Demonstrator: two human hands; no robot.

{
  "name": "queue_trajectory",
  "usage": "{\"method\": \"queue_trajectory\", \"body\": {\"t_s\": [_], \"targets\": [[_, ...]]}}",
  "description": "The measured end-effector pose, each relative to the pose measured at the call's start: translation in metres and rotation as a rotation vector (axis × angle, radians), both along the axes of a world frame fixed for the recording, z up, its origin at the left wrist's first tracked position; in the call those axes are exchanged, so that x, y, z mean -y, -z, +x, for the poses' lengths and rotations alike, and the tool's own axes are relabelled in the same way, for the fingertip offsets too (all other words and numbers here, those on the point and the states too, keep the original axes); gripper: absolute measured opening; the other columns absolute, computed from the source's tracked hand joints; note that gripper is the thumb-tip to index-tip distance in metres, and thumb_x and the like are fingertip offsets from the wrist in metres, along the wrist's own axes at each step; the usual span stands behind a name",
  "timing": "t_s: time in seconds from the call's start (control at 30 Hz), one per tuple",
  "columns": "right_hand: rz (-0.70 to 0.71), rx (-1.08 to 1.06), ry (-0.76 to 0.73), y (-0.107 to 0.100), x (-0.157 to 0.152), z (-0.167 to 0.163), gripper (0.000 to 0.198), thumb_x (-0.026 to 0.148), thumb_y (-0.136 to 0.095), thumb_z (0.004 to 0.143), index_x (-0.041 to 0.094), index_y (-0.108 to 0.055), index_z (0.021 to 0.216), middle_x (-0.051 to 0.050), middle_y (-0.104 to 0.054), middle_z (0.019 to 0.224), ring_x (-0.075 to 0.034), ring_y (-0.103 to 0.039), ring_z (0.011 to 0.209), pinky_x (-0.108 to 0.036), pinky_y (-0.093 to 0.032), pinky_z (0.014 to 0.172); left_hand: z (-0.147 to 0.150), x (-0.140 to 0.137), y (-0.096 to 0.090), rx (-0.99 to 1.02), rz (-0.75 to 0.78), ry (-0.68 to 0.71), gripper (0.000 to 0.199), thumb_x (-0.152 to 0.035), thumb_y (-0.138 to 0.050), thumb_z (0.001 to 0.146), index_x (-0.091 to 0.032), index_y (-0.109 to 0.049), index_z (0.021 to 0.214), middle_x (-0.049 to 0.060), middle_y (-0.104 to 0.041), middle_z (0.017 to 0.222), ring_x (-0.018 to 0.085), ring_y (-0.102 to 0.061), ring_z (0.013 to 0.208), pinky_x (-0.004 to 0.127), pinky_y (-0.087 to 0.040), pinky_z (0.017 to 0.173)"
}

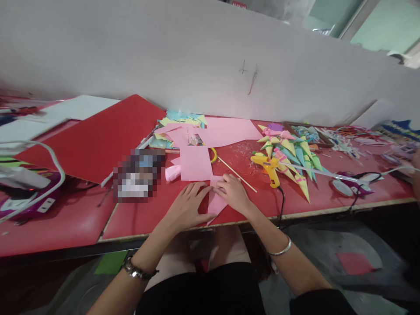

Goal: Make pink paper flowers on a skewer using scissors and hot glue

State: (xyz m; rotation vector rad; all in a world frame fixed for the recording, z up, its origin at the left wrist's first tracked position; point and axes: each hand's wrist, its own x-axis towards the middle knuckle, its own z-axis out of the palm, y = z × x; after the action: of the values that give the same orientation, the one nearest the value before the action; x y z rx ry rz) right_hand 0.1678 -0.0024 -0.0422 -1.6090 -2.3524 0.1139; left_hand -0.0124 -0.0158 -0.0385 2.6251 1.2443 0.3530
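We sat at a red-covered table [138, 217], a grey-white wall panel [131, 52] rising behind the yellow plastic glue gun [271, 167]. Pastel paper cones [299, 154] lay heaped just right of the gun; a thin pale wooden stick [237, 174] lay just left of it. Farther left — by the table's near edge — was the small pink paper piece [216, 203]. Our left hand [188, 206] reached over palm down, thumb spread from its fingers. Our right hand [234, 192], nearer the gun, bent its bunched fingers onto the paper — pinching or merely pressing, we couldn't tell.
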Motion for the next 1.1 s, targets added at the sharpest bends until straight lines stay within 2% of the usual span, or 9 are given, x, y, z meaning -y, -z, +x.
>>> {"method": "queue_trajectory", "body": {"t_s": [0.13, 0.37, 0.6, 0.9, 1.1], "targets": [[-0.013, 0.027, -0.002, -0.002, 0.001, -0.001, 0.021, 0.033, -0.046, 0.086, 0.020, -0.062, 0.081, -0.003, -0.054, 0.085, -0.016, -0.048, 0.082, -0.027, -0.031, 0.068, -0.002, 0.003, 0.004, 0.016, 0.044, -0.007, 0.069, -0.051, -0.056, 0.068, -0.017, -0.036, 0.125, 0.012, -0.043, 0.123, 0.028, -0.040, 0.112, 0.043, -0.035, 0.094], [0.011, 0.041, 0.006, -0.001, -0.001, 0.000, 0.020, 0.029, -0.045, 0.087, 0.019, -0.059, 0.077, -0.002, -0.055, 0.086, -0.016, -0.048, 0.082, -0.027, -0.030, 0.068, -0.005, 0.005, 0.008, -0.018, 0.044, -0.002, 0.069, -0.054, -0.054, 0.068, -0.020, -0.037, 0.125, 0.011, -0.042, 0.125, 0.029, -0.040, 0.114, 0.043, -0.035, 0.094], [0.008, 0.038, 0.010, 0.000, -0.001, -0.001, 0.020, 0.029, -0.045, 0.087, 0.019, -0.059, 0.076, -0.002, -0.056, 0.085, -0.016, -0.048, 0.081, -0.027, -0.030, 0.066, -0.008, 0.015, 0.009, -0.009, 0.103, -0.133, 0.069, -0.057, -0.050, 0.070, -0.021, -0.034, 0.127, 0.010, -0.044, 0.123, 0.028, -0.041, 0.113, 0.043, -0.031, 0.097], [0.017, 0.023, 0.015, 0.001, 0.000, -0.002, 0.021, 0.029, -0.045, 0.086, 0.020, -0.060, 0.075, -0.001, -0.056, 0.083, -0.015, -0.049, 0.080, -0.027, -0.030, 0.067, -0.010, 0.015, 0.007, -0.037, 0.120, -0.064, 0.061, -0.056, -0.046, 0.075, -0.023, -0.038, 0.126, 0.009, -0.042, 0.128, 0.027, -0.038, 0.116, 0.046, -0.028, 0.099], [0.025, 0.024, 0.019, 0.001, 0.000, -0.002, 0.020, 0.026, -0.045, 0.086, 0.020, -0.060, 0.075, -0.002, -0.057, 0.084, -0.016, -0.049, 0.080, -0.027, -0.030, 0.067, -0.011, 0.015, 0.003, -0.025, 0.106, -0.051, 0.056, -0.055, -0.047, 0.075, -0.026, -0.044, 0.122, 0.007, -0.045, 0.125, 0.026, -0.040, 0.113, 0.044, -0.031, 0.096]]}}
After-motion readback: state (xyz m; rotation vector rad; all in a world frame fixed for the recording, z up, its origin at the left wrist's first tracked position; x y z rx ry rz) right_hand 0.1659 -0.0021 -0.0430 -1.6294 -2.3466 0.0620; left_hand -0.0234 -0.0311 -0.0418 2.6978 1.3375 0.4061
